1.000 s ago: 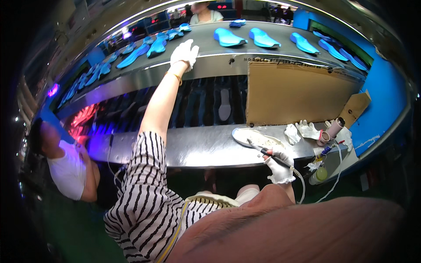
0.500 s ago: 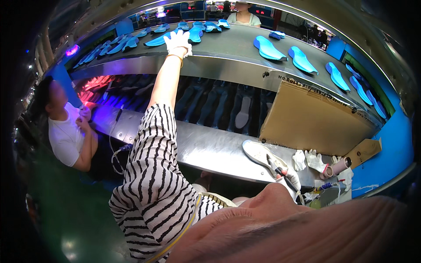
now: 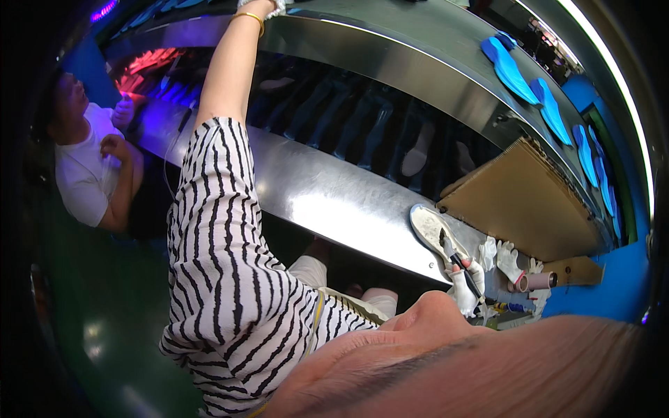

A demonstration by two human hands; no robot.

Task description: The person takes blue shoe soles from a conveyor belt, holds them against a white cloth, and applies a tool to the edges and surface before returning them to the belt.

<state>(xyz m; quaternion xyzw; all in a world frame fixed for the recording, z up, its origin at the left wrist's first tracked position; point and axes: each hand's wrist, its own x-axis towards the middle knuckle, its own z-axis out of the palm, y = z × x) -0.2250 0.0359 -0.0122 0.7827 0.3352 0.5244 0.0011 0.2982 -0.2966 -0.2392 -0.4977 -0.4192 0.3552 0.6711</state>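
Observation:
My left arm stretches far up to the conveyor belt (image 3: 390, 31). Only part of my gloved left hand (image 3: 272, 7) shows at the top edge; its fingers are cut off from view. At the lower right, my white-gloved right hand (image 3: 464, 291), fingertips bare, is closed round a slim black-handled tool (image 3: 472, 280) with a pale metal-looking tip. That tip reaches over a white shoe sole (image 3: 426, 224), which lies with its hollow side up on the steel bench (image 3: 313, 198). Between the hand and the sole's near end I cannot make out whether they touch.
Blue shoe soles (image 3: 512, 73) lie along the belt's right side. A cardboard sheet (image 3: 526, 202) leans behind the bench, with white gloves (image 3: 510, 261) and a pinkish cylinder (image 3: 540, 281) nearby. Dark sole shapes fill the recess under the belt. A co-worker (image 3: 87, 160) is at the left.
The view has tilted down and turned, so my left hand has slid mostly out past the top edge. My right hand still holds the black-handled tool by the white sole.

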